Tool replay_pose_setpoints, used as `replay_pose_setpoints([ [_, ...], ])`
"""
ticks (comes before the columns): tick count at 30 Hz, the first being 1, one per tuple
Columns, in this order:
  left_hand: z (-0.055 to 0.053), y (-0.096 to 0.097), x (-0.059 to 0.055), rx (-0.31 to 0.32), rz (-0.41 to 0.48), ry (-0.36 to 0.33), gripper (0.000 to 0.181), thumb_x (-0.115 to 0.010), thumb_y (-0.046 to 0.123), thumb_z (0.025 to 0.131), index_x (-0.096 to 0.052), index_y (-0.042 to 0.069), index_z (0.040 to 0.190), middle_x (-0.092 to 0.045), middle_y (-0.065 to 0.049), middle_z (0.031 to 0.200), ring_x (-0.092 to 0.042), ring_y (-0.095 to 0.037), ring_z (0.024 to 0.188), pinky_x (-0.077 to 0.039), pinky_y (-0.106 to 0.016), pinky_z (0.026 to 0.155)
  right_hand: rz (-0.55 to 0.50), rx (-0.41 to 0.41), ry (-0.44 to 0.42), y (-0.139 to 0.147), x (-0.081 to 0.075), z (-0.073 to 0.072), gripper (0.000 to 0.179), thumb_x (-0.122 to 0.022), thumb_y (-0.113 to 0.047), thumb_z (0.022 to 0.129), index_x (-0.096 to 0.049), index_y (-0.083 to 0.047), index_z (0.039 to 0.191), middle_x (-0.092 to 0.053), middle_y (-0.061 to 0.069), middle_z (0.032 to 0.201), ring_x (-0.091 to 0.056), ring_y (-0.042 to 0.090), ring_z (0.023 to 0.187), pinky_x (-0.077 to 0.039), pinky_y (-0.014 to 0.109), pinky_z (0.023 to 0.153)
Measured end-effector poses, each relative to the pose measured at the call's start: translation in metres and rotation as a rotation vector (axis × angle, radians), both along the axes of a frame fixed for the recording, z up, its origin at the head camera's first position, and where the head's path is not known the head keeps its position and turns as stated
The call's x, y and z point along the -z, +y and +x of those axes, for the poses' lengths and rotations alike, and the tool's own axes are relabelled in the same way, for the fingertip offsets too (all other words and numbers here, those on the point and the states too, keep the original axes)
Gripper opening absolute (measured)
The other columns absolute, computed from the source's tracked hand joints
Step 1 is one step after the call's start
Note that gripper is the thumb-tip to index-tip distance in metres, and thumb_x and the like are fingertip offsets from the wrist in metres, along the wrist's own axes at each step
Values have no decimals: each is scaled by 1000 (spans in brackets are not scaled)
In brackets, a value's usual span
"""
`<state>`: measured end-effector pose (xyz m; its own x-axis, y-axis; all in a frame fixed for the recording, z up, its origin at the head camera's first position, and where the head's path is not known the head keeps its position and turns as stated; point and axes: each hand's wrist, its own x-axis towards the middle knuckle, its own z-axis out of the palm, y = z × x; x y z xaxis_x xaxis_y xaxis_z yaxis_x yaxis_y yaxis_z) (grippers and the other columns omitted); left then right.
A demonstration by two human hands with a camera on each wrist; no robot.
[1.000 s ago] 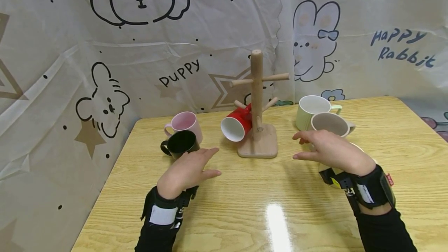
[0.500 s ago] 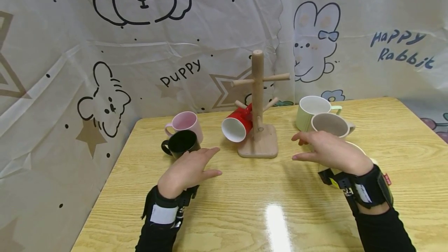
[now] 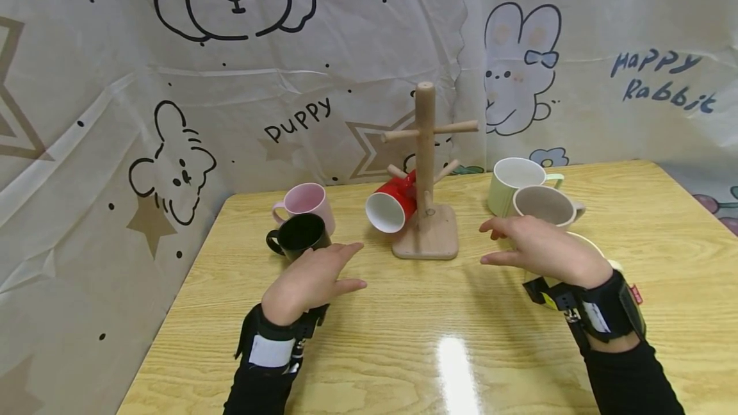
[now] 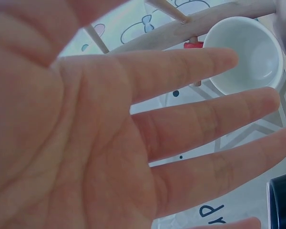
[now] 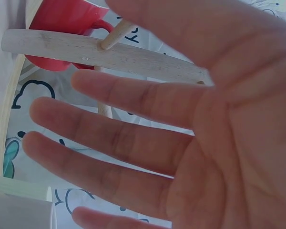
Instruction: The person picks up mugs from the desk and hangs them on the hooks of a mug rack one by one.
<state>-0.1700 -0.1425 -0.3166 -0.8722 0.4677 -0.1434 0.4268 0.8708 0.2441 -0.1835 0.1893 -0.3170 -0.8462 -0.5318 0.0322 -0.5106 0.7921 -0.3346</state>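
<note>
My left hand (image 3: 308, 280) hovers over the table with fingers straight and holds nothing. Just beyond it stands a black mug (image 3: 296, 235), partly hidden by the fingers, with a pink mug (image 3: 311, 203) behind. My right hand (image 3: 544, 248), also empty with relaxed fingers, overlaps a cream mug (image 3: 585, 242) and the front of a greyish-beige mug (image 3: 542, 203). A pale green mug (image 3: 510, 184) is at the back right. Between the hands, a red mug (image 3: 398, 200) with a white inside hangs tilted by its handle on a lower peg of a wooden mug tree (image 3: 425, 146).
The mug tree's square base (image 3: 426, 245) rests on the wood-grain table (image 3: 403, 312). Its upper pegs (image 3: 458, 127) stick out to both sides with nothing on them. A curtain (image 3: 357, 37) printed with cartoon animals hangs behind and to the left of the table.
Almost nothing differs. The head view has shifted very slightly, and the right hand has drifted a touch to the left; the mugs and mug tree stay put.
</note>
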Motion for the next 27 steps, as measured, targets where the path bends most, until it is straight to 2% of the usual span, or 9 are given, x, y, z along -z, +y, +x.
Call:
replay_pose_setpoints([
  [9, -1, 0, 1, -2, -1, -9, 62, -58, 40, 82, -42, 10, 133, -50, -13, 130, -43, -26, 119, -30, -60, 97, -11, 5, -3, 1, 0, 1, 51, -60, -45, 78, -58, -6, 110, -65, 7, 97, -59, 16, 84, -51, 38, 70],
  [14, -1, -10, -5, 10, 53, 48, 62, -59, 39, 81, -43, 8, 132, -51, -14, 129, -45, -27, 117, -34, -57, 96, -14, 6, 10, 1, 0, 1, 51, -61, -44, 78, -58, -5, 109, -65, 8, 97, -59, 17, 84, -51, 38, 70],
  [19, -5, -48, -14, -12, 201, 108, 63, -62, 34, 80, -40, 6, 133, -50, -18, 128, -45, -29, 115, -39, -49, 94, -17, 0, 37, 1, 0, 2, 48, -62, -41, 78, -58, -5, 108, -65, 8, 95, -59, 16, 82, -51, 38, 70],
  [21, -9, -69, -15, -50, 250, 124, 65, -63, 33, 79, -40, 5, 133, -49, -20, 128, -45, -32, 115, -39, -50, 93, -17, -2, 37, 2, 1, 2, 48, -62, -41, 78, -58, -5, 108, -65, 7, 94, -59, 16, 81, -51, 37, 69],
  [24, -20, -103, -7, -127, 292, 151, 64, -63, 31, 80, -40, 2, 132, -51, -23, 126, -46, -36, 112, -39, -54, 91, -17, -3, 37, 2, 1, 2, 48, -62, -42, 78, -58, -5, 109, -65, 7, 93, -59, 16, 82, -51, 37, 69],
  [27, -34, -130, 11, -226, 303, 158, 57, -61, 25, 82, -43, -1, 130, -51, -26, 124, -46, -38, 111, -38, -55, 91, -16, -6, 23, 2, 0, 1, 50, -61, -44, 78, -58, -5, 109, -65, 7, 95, -59, 17, 83, -51, 38, 70],
])
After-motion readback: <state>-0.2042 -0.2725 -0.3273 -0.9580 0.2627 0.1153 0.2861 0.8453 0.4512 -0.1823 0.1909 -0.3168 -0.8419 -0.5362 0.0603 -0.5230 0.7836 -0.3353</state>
